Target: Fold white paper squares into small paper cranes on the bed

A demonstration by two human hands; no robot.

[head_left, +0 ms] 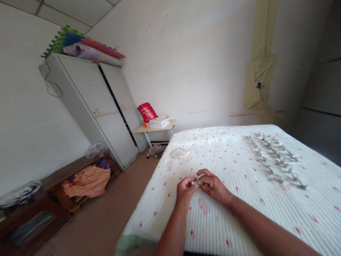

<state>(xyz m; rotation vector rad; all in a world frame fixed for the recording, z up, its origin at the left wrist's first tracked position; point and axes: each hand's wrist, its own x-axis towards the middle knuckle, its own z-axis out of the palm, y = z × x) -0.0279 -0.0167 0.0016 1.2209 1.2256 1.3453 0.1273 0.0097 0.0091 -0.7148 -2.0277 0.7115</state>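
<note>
Evidently the work sits between two sets of fingertips: a small pale piece, low in the frame and just right of centre, mostly hidden by the fingers; the left hand comes at it from the left, thumb and fingers pinching its edge; the right hand meets it from the right, thumb and a finger seemingly pressed on it too, while another finger arches above, clear of the piece. It lies at the very tips of both grips, to the right of the left hand and to the left of the right, neither clearly nearer; the bit that shows seems to run across the frame from one hand to the other; it is too small and too covered to say which way it points, or whether that is truly its long axis.

Beneath spreads a bed with a ribbed, red-dotted cover; beyond the left hand, toward the middle of the frame, lie some thin pale sheets, flat and well apart from the fingers; at the right, small grey-and-white shapes stand in rows, blurred; farther out, in the centre, a small table bears a white box and a red bag; a pale cabinet leans through the upper left.
</note>
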